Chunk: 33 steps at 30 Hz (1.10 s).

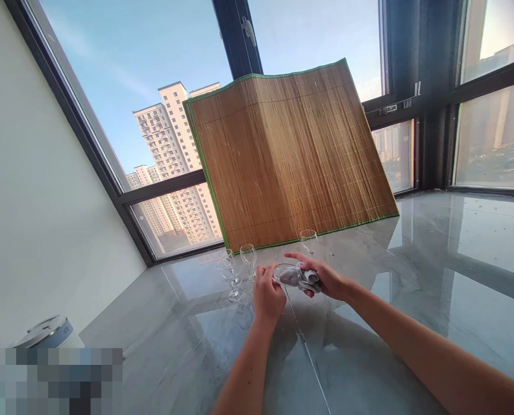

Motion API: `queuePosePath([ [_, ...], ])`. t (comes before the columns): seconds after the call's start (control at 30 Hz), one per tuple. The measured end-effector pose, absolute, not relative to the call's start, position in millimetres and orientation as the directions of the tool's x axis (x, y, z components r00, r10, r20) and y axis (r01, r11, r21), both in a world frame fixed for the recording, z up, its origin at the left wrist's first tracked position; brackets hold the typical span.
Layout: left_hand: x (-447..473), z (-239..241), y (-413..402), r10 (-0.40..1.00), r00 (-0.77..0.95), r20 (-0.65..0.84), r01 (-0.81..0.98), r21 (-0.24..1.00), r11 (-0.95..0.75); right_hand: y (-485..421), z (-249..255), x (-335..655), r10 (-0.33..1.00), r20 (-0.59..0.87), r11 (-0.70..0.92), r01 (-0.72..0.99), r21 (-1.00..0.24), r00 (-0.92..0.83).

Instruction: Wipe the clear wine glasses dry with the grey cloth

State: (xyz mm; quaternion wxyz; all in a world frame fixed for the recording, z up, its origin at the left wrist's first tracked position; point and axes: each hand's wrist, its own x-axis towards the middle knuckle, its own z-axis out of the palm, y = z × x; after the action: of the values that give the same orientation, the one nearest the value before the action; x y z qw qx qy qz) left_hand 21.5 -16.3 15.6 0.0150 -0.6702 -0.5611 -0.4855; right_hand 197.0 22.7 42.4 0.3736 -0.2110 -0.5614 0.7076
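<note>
Grey-white cloth [310,279] sat gripped in the right hand's [331,280] fingers, against the clear glass [284,275] that the left hand [269,295] pinched above the desk [174,346]. Wiping seemed unfinished; four stemmed glasses [248,255] stood beyond, done or not, couldn't tell.

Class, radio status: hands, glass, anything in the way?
Left hand gripping clear glass, tilted sideways. Right hand holding grey cloth against it. Stemmed glasses standing beyond, apparently not blocking.

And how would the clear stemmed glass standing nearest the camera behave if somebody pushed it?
The clear stemmed glass would probably tip easily, its bowl sitting high on a slim stem. Its thin-looking wall suggests fragility. It may also slide on the glossy grey marbled surface.
</note>
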Motion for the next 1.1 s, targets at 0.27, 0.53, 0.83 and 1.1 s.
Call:
queuePosePath([
  [0.27,24.4,20.6,-21.0,0.741,-0.104,0.663,0.768,0.527,-0.363,11.4,55.6,199.6,0.679,0.127,-0.143,-0.301,-0.943,-0.723],
  [0.53,26.7,19.0,-18.4,0.745,-0.136,0.653,0.742,0.566,-0.361,14.2,55.0,200.5,0.67,0.15,-0.15,-0.33,-0.932,-0.727],
  [0.83,26.9,16.1,-10.1,0.792,-0.234,0.564,0.542,0.752,-0.376,13.9,55.0,196.3,0.72,0.154,-0.068,-0.289,-0.955,-0.677],
  [1.1,27.4,16.1,-8.3,0.855,-0.294,0.427,0.358,0.879,-0.315,10.5,55.4,191.2,0.79,0.174,0.003,-0.28,-0.96,-0.588],
])
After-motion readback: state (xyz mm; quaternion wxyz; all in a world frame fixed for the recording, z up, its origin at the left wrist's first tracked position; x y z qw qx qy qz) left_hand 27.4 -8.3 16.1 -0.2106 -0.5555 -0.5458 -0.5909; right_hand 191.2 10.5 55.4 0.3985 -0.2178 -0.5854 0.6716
